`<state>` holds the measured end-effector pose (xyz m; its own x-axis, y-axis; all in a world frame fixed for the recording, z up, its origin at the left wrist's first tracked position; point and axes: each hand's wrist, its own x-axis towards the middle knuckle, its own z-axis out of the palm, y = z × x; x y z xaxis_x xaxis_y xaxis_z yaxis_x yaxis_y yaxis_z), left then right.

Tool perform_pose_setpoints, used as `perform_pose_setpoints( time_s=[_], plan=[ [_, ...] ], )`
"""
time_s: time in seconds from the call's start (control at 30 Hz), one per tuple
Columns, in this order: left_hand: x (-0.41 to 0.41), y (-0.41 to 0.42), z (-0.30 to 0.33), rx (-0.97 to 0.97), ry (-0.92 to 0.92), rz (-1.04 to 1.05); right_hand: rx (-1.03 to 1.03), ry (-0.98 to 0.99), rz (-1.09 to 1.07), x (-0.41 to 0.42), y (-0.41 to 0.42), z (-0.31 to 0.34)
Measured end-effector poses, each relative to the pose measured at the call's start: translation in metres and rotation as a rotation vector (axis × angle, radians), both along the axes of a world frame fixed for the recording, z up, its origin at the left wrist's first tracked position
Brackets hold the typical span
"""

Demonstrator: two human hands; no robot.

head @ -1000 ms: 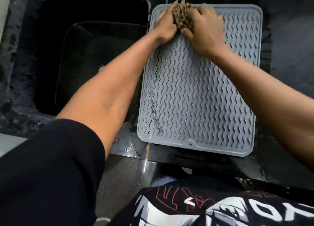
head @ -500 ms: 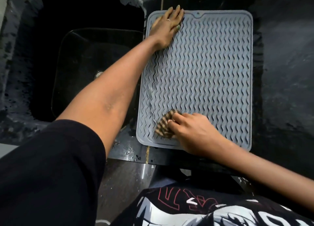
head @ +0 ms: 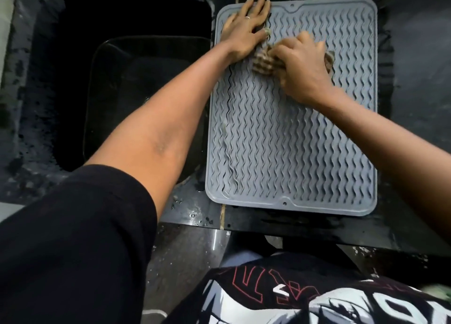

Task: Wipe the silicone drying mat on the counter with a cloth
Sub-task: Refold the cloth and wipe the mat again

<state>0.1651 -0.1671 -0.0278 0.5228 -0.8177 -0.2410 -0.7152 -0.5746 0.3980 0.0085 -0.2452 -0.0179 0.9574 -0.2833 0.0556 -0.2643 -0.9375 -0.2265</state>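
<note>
A loose black sleeve [head: 73, 238], a thin ring [head: 247, 17] on one finger, and a black shirt [head: 305, 297] printed red and white.

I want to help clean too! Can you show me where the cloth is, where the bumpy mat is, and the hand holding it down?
cloth [head: 262, 64], head view, striped bunch left of the right hand's fingers.
mat [head: 280, 140], head view, bare wavy middle.
left hand [head: 245, 28], head view, back of the hand.

counter [head: 419, 55]: black, wet | sink [head: 136, 84]: dark, left | light: dim
</note>
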Motion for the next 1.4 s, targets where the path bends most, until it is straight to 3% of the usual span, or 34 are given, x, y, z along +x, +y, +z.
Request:
perform_pose_setpoints(
  time_s=[0.33, 0.43, 0.5, 0.57, 0.7, 0.8, 0.97, 1.1, 1.23, 1.3, 1.4],
  plan=[
    [0.002, 0.000, 0.002, -0.014, 0.059, 0.009, 0.290, 0.101, 0.373, -0.174, 0.102, 0.001],
    [0.001, 0.000, 0.003, -0.018, 0.066, 0.001, 0.472, 0.113, 0.366, -0.153, 0.082, 0.024],
    [0.002, 0.000, 0.003, -0.022, 0.065, -0.002, 0.549, -0.071, 0.236, -0.117, 0.052, 0.044],
    [0.003, 0.000, 0.001, -0.016, 0.051, -0.002, 0.437, -0.240, 0.050, -0.069, 0.017, 0.048],
    [0.000, -0.001, 0.002, -0.013, 0.023, -0.001, 0.151, -0.060, -0.138, 0.002, -0.018, 0.015],
    [0.001, 0.001, 0.001, -0.022, 0.019, 0.008, 0.058, -0.004, -0.021, -0.018, 0.004, 0.007],
    [-0.001, 0.001, 0.002, -0.032, 0.050, 0.018, 0.247, 0.033, 0.247, -0.132, 0.061, 0.017],
    [0.001, 0.001, 0.002, -0.034, 0.058, 0.024, 0.350, 0.212, 0.418, -0.187, 0.095, 0.018],
    [0.004, 0.000, 0.004, -0.011, 0.052, -0.012, 0.537, 0.283, 0.421, -0.156, 0.076, 0.040],
    [0.015, 0.001, 0.011, 0.008, 0.037, -0.060, 0.597, 0.155, 0.355, -0.120, 0.067, 0.054],
    [0.030, -0.001, 0.020, 0.101, 0.014, -0.181, 0.407, -0.101, 0.250, -0.039, 0.056, 0.051]
  ],
)
